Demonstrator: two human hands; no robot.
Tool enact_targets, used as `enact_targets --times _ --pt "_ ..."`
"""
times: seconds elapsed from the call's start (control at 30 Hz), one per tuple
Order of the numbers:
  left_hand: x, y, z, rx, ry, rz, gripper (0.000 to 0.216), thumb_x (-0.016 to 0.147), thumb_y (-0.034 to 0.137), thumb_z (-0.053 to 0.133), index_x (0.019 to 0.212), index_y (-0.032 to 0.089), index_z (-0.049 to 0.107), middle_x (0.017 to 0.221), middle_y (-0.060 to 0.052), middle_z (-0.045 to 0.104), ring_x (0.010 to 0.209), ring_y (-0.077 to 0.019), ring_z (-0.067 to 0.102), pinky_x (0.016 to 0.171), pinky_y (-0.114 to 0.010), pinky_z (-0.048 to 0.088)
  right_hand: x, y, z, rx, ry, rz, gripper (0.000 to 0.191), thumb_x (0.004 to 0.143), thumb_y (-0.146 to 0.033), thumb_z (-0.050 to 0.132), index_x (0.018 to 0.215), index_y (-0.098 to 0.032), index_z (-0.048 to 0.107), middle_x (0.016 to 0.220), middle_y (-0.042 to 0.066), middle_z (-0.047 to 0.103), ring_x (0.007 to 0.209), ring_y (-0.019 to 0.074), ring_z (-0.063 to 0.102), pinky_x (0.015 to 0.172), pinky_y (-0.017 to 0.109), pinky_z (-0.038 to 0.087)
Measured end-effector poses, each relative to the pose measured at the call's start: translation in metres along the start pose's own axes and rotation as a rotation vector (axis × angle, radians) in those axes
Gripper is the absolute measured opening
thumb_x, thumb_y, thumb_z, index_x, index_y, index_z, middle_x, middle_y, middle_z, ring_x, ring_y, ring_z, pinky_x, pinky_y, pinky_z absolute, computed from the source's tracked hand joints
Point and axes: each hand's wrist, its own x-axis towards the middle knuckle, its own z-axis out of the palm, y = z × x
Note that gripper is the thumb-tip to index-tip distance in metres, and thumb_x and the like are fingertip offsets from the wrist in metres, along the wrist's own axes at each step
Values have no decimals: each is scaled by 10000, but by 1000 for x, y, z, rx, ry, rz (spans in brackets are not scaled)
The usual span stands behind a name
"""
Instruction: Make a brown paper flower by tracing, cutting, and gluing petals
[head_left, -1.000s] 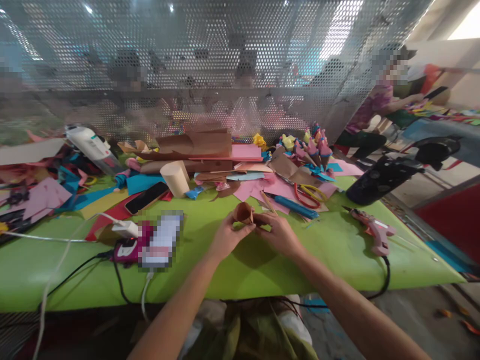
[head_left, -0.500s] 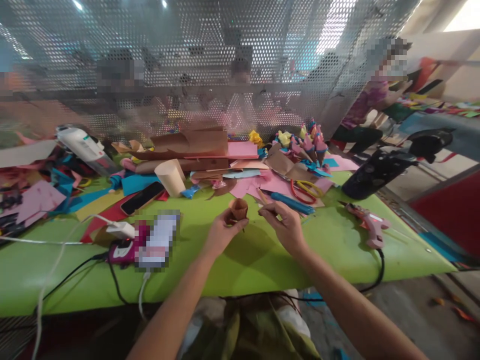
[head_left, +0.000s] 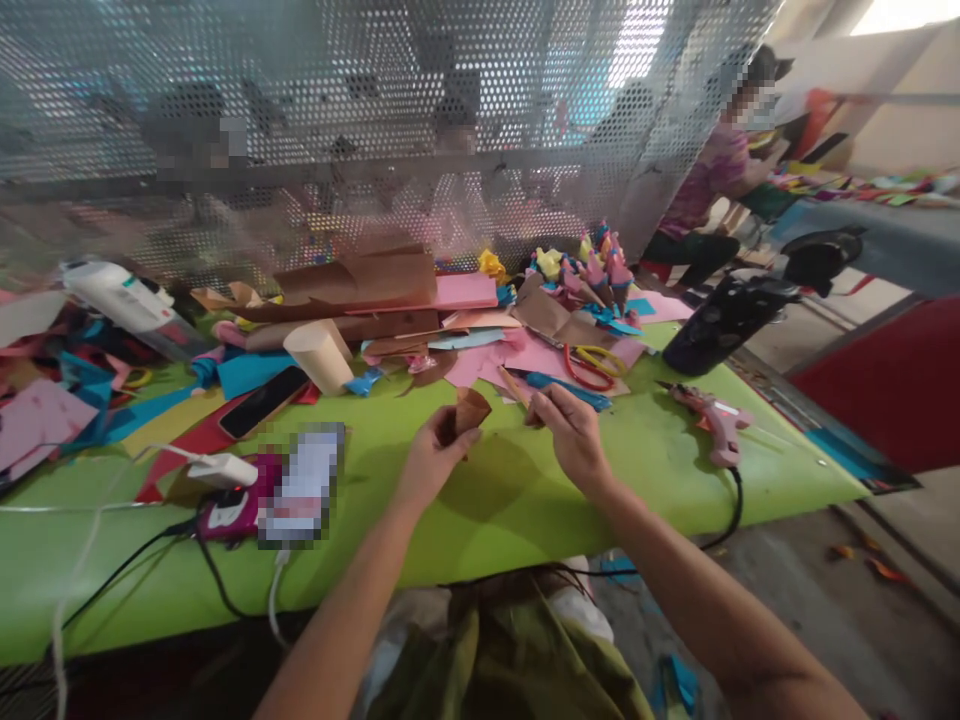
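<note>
My left hand (head_left: 429, 455) is closed round a small brown paper cone (head_left: 469, 408), held just above the green table (head_left: 480, 500). My right hand (head_left: 571, 430) hovers a little to the right of the cone, fingers curled and pinched; whether anything is in them I cannot make out. A thin wooden stick (head_left: 511, 385) lies on the table right beside its fingertips. Both forearms reach in from the bottom of the view.
Coloured paper scraps and brown card (head_left: 360, 280) pile up at the back. Red-and-yellow scissors (head_left: 589, 365), a blue cutter (head_left: 566, 388), a pink glue gun (head_left: 712, 420), a beige cone (head_left: 319, 355), a phone (head_left: 262, 400) and charger cables lie around. A perforated metal screen (head_left: 375, 120) stands behind.
My hands have come apart: the right one let go of the cone and moved right, while the left keeps it and has tilted it. The view has shifted slightly.
</note>
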Motion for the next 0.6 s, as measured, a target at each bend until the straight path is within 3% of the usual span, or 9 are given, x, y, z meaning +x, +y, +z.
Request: enact_targets --times 0.1,0.17,0.27,0.37,0.47,0.6 --pt "-1 3 -1 10 0 0 411 734 537 724 947 212 589 769 4 642 664 -167 585 557 -274 440 -8 -2 -18 -49 55 1 339 929 -437 565 671 -218 585 629 -1 599 594 145 516 590 274 421" --pt "-2 5 -2 36 12 2 366 769 548 694 903 229 576 710 20 604 668 -179 579 584 -291 445 -19 0 -40 -116 85 -32 196 873 -411 652 831 -220 645 769 16 677 668 158 571 650 289 470" --pt "1 3 -4 47 74 55 404 713 586 735 800 246 536 656 38 540 643 -172 533 587 -292 429 -42 8 -86 -261 176 -52 373 799 -382 730 1128 -233 636 1049 64 720 802 183 641 762 335 521" --pt "7 -2 -4 28 71 88 428 710 604 730 771 239 514 638 49 488 617 -143 473 574 -268 395 -67 22 -143 -491 391 -2 300 815 -416 684 1051 -230 671 1014 69 705 797 192 645 738 347 518" --pt "10 -5 -4 8 52 116 436 717 608 721 749 232 503 627 49 470 604 -132 440 560 -259 361 -79 35 -188 -681 585 156 372 795 -531 647 966 -204 698 980 82 700 724 190 624 657 333 485" --pt "8 -5 -5 -7 40 97 435 713 592 731 782 224 509 646 51 497 619 -128 447 571 -251 348 -63 43 -204 -820 466 460 516 814 -659 557 943 -182 705 809 71 717 725 214 631 634 306 419"
